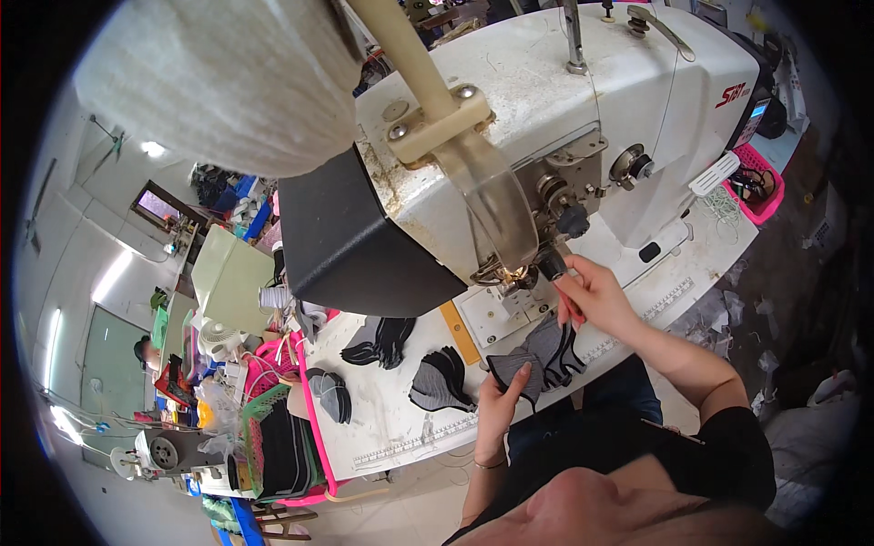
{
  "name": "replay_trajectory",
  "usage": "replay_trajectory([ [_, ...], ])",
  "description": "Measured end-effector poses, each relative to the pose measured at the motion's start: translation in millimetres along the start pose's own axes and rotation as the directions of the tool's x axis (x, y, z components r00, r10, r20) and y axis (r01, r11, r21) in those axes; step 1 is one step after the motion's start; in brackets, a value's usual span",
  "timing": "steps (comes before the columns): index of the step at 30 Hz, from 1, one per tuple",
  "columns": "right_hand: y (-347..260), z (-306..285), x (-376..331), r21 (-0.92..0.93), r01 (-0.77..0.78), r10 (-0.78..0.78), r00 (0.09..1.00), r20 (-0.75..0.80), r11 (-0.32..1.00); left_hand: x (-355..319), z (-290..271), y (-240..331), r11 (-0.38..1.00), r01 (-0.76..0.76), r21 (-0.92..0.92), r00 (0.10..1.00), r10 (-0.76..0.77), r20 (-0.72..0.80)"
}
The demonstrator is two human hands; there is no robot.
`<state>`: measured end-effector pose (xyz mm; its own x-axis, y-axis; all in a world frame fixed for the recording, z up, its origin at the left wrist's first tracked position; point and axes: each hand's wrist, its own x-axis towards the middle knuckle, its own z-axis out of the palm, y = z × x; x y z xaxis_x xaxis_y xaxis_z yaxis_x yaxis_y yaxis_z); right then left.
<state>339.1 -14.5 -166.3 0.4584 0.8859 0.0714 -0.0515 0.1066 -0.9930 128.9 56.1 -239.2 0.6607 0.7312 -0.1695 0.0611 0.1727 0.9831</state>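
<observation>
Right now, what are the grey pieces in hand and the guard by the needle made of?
Grey pieces in the left hand: likely fabric or felt, matte, soft-edged, limp. Guard: clear plastic probably; machine parts show through it, surface scuffed. Right hand is at a black knob, seemingly hard plastic.

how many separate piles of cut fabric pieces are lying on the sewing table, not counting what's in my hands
3: a black pile near the machine, a grey striped pile beside the left hand, a dark pile at the table's left edge. Others may be hidden.
</observation>
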Motion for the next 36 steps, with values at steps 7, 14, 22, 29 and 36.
replay_trajectory([
  [7, -31, -27, 45, -0.162, -0.277, 0.318, 0.882, 0.349, 0.947, 7, -1, -8, 0.996, -0.04, 0.081, 0.999, 0.041, -0.008],
  [14, -49, -24, 65, -0.349, -0.414, 0.529, 0.765, 0.368, 0.841, 15, 0, -18, 0.927, -0.177, 0.332, 0.973, 0.216, -0.085],
  [22, -21, -33, 72, 0.038, -0.502, 0.464, 0.822, 0.33, 0.864, 12, 13, -10, 0.714, -0.189, 0.674, 0.932, 0.347, -0.106],
  [29, -54, -29, 60, -0.247, -0.344, 0.419, 0.811, 0.408, 0.906, 9, 7, -20, 0.467, -0.286, 0.837, 0.861, 0.509, 0.01],
  [36, -50, -34, 66, -0.322, -0.317, 0.44, 0.773, 0.458, 0.892, 15, 4, -17, 0.377, -0.337, 0.863, 0.811, 0.582, 0.063],
])
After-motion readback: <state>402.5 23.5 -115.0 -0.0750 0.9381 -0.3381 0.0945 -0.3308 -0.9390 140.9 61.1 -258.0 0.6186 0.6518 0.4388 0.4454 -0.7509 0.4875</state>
